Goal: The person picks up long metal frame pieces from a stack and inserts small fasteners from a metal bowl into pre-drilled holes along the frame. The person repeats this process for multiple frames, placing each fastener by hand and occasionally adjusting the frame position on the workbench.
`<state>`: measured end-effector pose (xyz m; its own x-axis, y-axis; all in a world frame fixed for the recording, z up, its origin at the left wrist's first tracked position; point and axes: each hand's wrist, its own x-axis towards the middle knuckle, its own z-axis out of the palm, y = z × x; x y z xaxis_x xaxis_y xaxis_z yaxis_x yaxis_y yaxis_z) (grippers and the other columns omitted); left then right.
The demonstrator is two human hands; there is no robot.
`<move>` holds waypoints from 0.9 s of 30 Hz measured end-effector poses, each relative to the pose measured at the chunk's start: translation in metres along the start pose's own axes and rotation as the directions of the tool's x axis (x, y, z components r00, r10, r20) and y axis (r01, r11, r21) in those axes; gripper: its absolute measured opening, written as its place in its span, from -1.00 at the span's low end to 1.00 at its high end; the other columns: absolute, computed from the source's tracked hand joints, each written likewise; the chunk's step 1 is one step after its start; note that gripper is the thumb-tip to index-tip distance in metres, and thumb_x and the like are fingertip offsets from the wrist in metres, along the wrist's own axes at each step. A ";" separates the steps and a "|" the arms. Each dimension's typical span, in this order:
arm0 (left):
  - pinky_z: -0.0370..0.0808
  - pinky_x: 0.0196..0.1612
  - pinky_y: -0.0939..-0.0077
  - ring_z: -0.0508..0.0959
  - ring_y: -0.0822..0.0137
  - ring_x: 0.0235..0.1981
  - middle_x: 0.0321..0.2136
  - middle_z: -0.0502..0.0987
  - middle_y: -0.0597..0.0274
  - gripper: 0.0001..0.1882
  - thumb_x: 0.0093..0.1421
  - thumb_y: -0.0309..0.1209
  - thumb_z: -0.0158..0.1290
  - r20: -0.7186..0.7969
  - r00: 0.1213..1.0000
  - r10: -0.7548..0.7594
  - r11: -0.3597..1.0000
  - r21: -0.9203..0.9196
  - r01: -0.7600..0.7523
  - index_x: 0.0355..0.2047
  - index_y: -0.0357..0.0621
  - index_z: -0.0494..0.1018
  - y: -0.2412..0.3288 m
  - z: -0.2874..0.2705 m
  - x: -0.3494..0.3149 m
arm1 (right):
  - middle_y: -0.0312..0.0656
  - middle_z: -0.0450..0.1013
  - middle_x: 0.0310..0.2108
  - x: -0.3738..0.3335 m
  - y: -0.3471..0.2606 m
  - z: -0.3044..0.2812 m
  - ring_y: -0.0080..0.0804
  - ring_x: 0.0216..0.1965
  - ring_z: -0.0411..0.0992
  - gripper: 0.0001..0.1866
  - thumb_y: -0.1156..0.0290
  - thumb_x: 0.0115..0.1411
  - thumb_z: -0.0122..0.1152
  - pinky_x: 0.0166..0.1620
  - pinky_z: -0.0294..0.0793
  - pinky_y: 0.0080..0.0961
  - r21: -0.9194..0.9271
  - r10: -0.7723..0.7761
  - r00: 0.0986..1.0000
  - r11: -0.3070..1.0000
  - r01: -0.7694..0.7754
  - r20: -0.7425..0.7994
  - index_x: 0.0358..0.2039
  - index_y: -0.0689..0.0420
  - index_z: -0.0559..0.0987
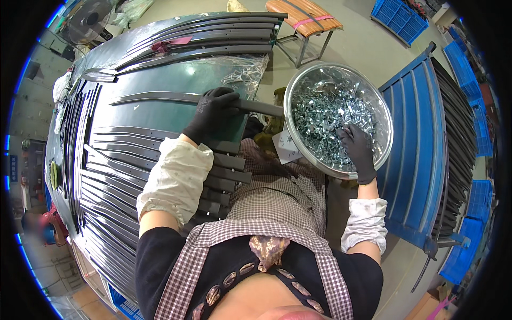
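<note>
My left hand (212, 111), in a black glove, is closed round a long dark grey strip (154, 97) that lies across the green table (181, 77). The strip's right end reaches over the table edge to the rim of a round metal bowl (288, 114). Inside the bowl lies a heap of small shiny metal clips (325, 114). My right hand (356, 146), also black-gloved, is down in the bowl at the clips, its fingers bent together. Whether a clip is between them I cannot make out. More dark strips (120, 160) lie side by side left of my body, some with small pieces at their ends.
A blue metal rack (413, 144) holding dark strips stands at the right. Blue crates (397, 20) sit at the far right. Beyond the table is a wooden-topped stool (306, 18). Further strips (213, 36) lie along the table's far side. A paper card (286, 146) hangs beside the bowl.
</note>
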<state>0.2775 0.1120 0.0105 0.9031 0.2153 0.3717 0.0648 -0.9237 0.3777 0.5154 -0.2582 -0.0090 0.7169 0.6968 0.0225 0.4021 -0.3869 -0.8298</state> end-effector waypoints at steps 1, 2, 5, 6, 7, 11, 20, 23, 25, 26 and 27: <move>0.45 0.06 0.13 0.52 -0.04 -0.04 -0.15 0.58 0.07 -0.62 0.03 -0.33 0.24 0.026 1.000 0.003 1.000 0.000 -0.003 -0.10 -0.11 0.57 0.002 -0.004 -0.004 | -0.13 0.37 -0.58 -0.004 -0.007 -0.001 -0.39 -0.55 0.32 -0.74 0.31 0.28 0.23 -0.41 0.33 -0.36 0.035 0.056 0.998 0.998 -0.057 0.012 -0.39 0.25 0.47; 0.46 0.04 0.14 0.52 -0.04 -0.04 -0.14 0.58 0.06 -0.60 0.02 -0.33 0.25 0.052 0.999 0.005 1.000 0.000 -0.005 -0.09 -0.13 0.57 0.004 -0.007 -0.007 | -0.14 0.38 -0.57 -0.009 -0.015 -0.002 -0.42 -0.53 0.33 -0.76 0.33 0.28 0.21 -0.40 0.33 -0.37 0.069 0.112 0.993 0.991 -0.113 0.025 -0.38 0.26 0.48; 0.44 0.04 0.09 0.54 -0.05 -0.10 -0.17 0.58 0.05 -0.64 0.05 -0.28 0.24 0.081 0.993 -0.083 0.991 -0.094 0.090 -0.15 -0.15 0.59 0.017 -0.013 -0.017 | -0.19 0.42 -0.53 -0.017 -0.007 -0.005 -0.45 -0.49 0.37 -0.82 0.38 0.30 0.17 -0.36 0.37 -0.39 -0.142 -0.102 0.995 0.985 0.098 -0.021 -0.30 0.27 0.52; 0.44 0.05 0.11 0.54 -0.04 -0.08 -0.16 0.59 0.06 -0.64 0.05 -0.27 0.25 0.112 0.989 -0.101 0.988 -0.102 0.112 -0.14 -0.14 0.59 0.021 -0.015 -0.020 | -0.19 0.44 -0.51 -0.022 -0.012 -0.003 -0.44 -0.47 0.37 -0.82 0.38 0.30 0.17 -0.33 0.38 -0.40 -0.097 -0.091 0.995 0.991 0.087 -0.036 -0.27 0.27 0.52; 0.44 0.05 0.13 0.54 -0.02 -0.06 -0.15 0.59 0.07 -0.64 0.06 -0.27 0.25 0.144 0.983 -0.118 0.985 -0.109 0.134 -0.14 -0.14 0.59 0.025 -0.019 -0.023 | -0.19 0.46 -0.48 -0.027 -0.018 0.001 -0.44 -0.46 0.38 -0.82 0.39 0.29 0.16 -0.31 0.40 -0.41 -0.051 -0.080 0.996 0.996 0.077 -0.050 -0.24 0.26 0.53; 0.47 -0.02 0.18 0.55 0.01 -0.10 -0.20 0.60 0.08 -0.68 0.08 -0.27 0.26 0.059 0.998 0.028 0.999 0.016 -0.029 -0.17 -0.13 0.60 0.041 -0.027 -0.031 | -0.17 0.54 -0.37 -0.047 -0.047 0.021 -0.48 -0.40 0.46 -0.81 0.42 0.29 0.17 -0.29 0.47 -0.45 0.182 -0.135 0.991 0.975 0.130 0.012 -0.11 0.18 0.56; 0.48 -0.19 0.20 0.56 0.03 -0.30 -0.34 0.57 0.04 -0.71 0.10 -0.34 0.25 0.285 0.954 0.097 0.871 -0.487 0.057 -0.17 -0.19 0.61 0.163 -0.025 -0.062 | -0.10 0.56 -0.33 -0.086 -0.113 0.083 -0.28 -0.38 0.56 -0.81 0.52 0.10 0.36 -0.35 0.50 -0.44 0.310 -0.526 0.818 0.837 0.450 0.231 -0.23 0.18 0.61; 0.50 -0.23 0.21 0.57 0.03 -0.33 -0.34 0.57 0.04 -0.71 0.10 -0.35 0.25 0.296 0.954 0.048 0.851 -0.512 0.117 -0.18 -0.20 0.60 0.161 -0.022 -0.073 | -0.07 0.51 -0.39 -0.091 -0.102 0.097 -0.16 -0.41 0.53 -0.76 0.48 0.06 0.42 -0.37 0.48 -0.38 0.303 -0.558 0.810 0.815 0.495 0.177 -0.23 0.18 0.62; 0.51 -0.27 0.24 0.58 0.07 -0.36 -0.34 0.57 0.09 -0.71 0.08 -0.37 0.26 0.277 0.959 0.056 0.873 -0.480 0.087 -0.18 -0.19 0.60 0.161 -0.019 -0.079 | -0.11 0.53 -0.37 -0.097 -0.101 0.100 -0.27 -0.40 0.53 -0.75 0.45 0.09 0.42 -0.34 0.48 -0.41 0.315 -0.543 0.828 0.818 0.482 0.142 -0.22 0.19 0.61; 0.51 -0.29 0.27 0.58 0.10 -0.38 -0.35 0.58 0.13 -0.70 0.06 -0.39 0.27 0.243 0.966 0.085 0.899 -0.438 0.031 -0.18 -0.18 0.60 0.161 -0.018 -0.081 | -0.13 0.54 -0.36 -0.100 -0.101 0.102 -0.33 -0.39 0.53 -0.75 0.44 0.10 0.42 -0.33 0.48 -0.42 0.320 -0.533 0.837 0.820 0.475 0.124 -0.21 0.20 0.61; 0.51 -0.31 0.30 0.58 0.14 -0.39 -0.36 0.58 0.18 -0.70 0.04 -0.41 0.28 0.209 0.970 0.122 0.919 -0.394 -0.031 -0.18 -0.17 0.60 0.161 -0.016 -0.080 | -0.15 0.54 -0.35 -0.102 -0.104 0.102 -0.39 -0.38 0.52 -0.74 0.42 0.11 0.42 -0.31 0.47 -0.44 0.479 -0.371 0.909 0.843 0.245 0.189 -0.21 0.21 0.61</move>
<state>0.2084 -0.0492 0.0552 0.9728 0.0303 0.2296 -0.1353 -0.7305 0.6694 0.3422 -0.2273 0.0184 0.3949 0.8913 0.2230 0.2418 0.1333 -0.9611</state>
